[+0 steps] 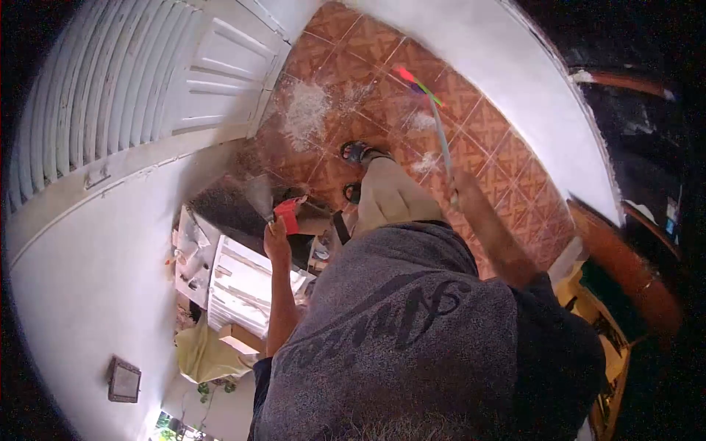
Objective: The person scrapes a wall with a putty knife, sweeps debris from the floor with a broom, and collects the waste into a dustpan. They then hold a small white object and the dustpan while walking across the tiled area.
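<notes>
My right hand (462,188) is closed around the pale handle of a brush (443,136), whose far end shows red, green and blue bristles over the tiled floor. On the left side of the view, my left hand (276,229) grips the handle of a grey, fan-shaped tool (260,195), which looks like a broom or scraper; its details are blurred. Just right of that hand is a red object (286,217). White debris (307,112) lies on the reddish patterned floor (368,44), with smaller patches (425,163) nearer the brush.
White louvred shutters (110,81) and a wall (88,242) stand at the left. My sandalled foot (356,151) rests near the debris. A white slatted piece (246,283) and a cardboard box (241,339) are at lower left. A white wall (507,51) borders the floor at right.
</notes>
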A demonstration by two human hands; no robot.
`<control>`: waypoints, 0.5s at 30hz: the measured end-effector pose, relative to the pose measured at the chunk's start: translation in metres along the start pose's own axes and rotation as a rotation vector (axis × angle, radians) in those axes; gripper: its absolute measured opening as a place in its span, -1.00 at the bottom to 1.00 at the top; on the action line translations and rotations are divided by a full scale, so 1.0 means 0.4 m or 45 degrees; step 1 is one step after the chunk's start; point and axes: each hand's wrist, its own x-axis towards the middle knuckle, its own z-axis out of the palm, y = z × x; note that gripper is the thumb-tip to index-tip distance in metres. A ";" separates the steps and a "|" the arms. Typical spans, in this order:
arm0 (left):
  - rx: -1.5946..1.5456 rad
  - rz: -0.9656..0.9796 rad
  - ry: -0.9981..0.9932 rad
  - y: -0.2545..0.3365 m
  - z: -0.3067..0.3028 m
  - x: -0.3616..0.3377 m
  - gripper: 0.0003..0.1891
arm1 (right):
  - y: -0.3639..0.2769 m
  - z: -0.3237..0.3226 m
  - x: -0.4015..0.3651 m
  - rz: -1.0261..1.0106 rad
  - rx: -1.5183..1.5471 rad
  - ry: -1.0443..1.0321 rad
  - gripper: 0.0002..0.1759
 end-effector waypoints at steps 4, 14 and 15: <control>-0.032 -0.063 -0.059 -0.071 0.027 0.015 -0.53 | -0.011 -0.071 0.119 -0.441 -0.159 -0.070 -0.79; -0.117 -0.228 -0.141 -0.028 0.057 0.019 -0.56 | -0.124 0.045 0.496 -0.537 -0.970 -0.361 -0.82; -0.080 -0.224 -0.117 -0.032 0.052 0.019 -0.55 | -0.105 0.059 0.353 -0.450 -0.819 -0.309 -0.79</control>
